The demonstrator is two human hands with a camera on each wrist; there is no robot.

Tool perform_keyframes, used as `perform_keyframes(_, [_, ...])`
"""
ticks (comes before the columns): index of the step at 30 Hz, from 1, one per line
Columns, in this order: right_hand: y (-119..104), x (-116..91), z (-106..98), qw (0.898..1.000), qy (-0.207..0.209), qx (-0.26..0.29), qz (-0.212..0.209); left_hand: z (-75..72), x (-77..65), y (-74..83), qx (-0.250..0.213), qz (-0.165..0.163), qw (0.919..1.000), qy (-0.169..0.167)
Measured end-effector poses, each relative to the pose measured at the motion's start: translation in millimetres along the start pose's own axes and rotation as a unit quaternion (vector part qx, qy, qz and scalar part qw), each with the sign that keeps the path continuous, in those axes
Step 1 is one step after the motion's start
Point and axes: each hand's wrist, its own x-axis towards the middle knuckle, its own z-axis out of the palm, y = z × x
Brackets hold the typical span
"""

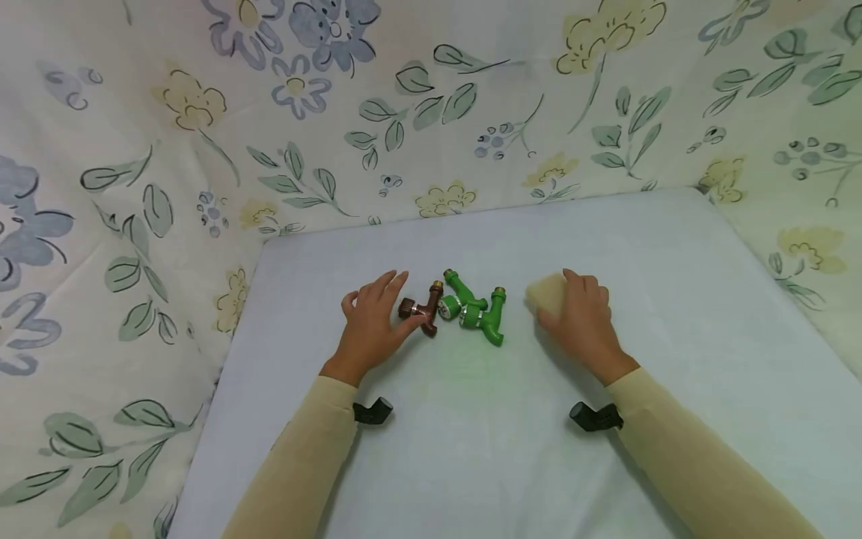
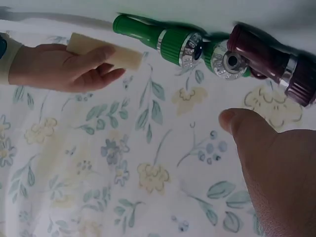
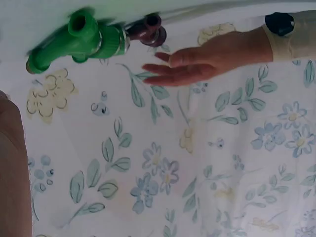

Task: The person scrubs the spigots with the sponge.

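My left hand is spread around the near side of a brown tap, its thumb beside the tap's spout; in the left wrist view a gap shows between thumb and tap. Two green taps lie just right of the brown one, close against each other. My right hand grips a pale yellow sponge-like block between thumb and fingers, to the right of the taps. The same block appears in the left wrist view, held by the right hand. The block's far right side is hidden behind the fingers.
A white cloth-covered table lies under everything. Floral fabric hangs behind and on both sides, meeting the table's back edge. Black wrist cameras sit on both sleeves.
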Motion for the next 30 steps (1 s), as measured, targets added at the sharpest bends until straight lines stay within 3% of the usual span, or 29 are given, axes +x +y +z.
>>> perform_keyframes(3, [-8.6, 1.1, -14.9, 0.999, 0.016, 0.019, -0.022, 3.2, -2.5, -3.7, -0.015, -0.009, 0.9998, -0.003])
perform_keyframes(6, [-17.9, 2.0, -30.7, 0.997, 0.035, 0.049, -0.048, 5.6, -5.4, -7.0, -0.079, -0.035, 0.9962, -0.013])
perform_keyframes(8, [-23.9, 2.4, -39.9, 0.995, 0.047, 0.065, -0.060, 6.9, -6.8, -9.5, -0.160, -0.057, 0.9854, -0.011])
perform_keyframes(11, [-31.3, 2.3, -50.1, 0.993, 0.058, 0.083, -0.067, 8.8, -6.5, -13.4, -0.269, -0.079, 0.9600, 0.006])
perform_keyframes(13, [-34.7, 1.9, -54.7, 0.992, 0.063, 0.092, -0.067, 10.1, -4.8, -15.5, -0.310, -0.081, 0.9473, 0.011])
perform_keyframes(15, [-37.3, 0.6, -58.0, 0.991, 0.063, 0.100, -0.065, 11.8, -2.2, -17.2, -0.322, -0.076, 0.9436, 0.005])
perform_keyframes(19, [-38.0, -0.6, -57.4, 0.990, 0.060, 0.113, -0.064, 18.7, 0.4, -21.2, -0.321, -0.068, 0.9440, -0.031])
perform_keyframes(23, [-36.7, -0.9, -54.2, 0.988, 0.059, 0.118, -0.075, 27.0, -0.1, -26.7, -0.276, -0.053, 0.9578, -0.061])
perform_keyframes(26, [-35.4, -1.0, -52.2, 0.989, 0.057, 0.116, -0.076, 31.5, -0.2, -30.6, -0.248, -0.041, 0.9657, -0.065])
perform_keyframes(30, [-34.4, -2.2, -50.7, 0.990, 0.044, 0.117, -0.061, 34.4, 1.1, -33.7, -0.242, -0.032, 0.9678, -0.063])
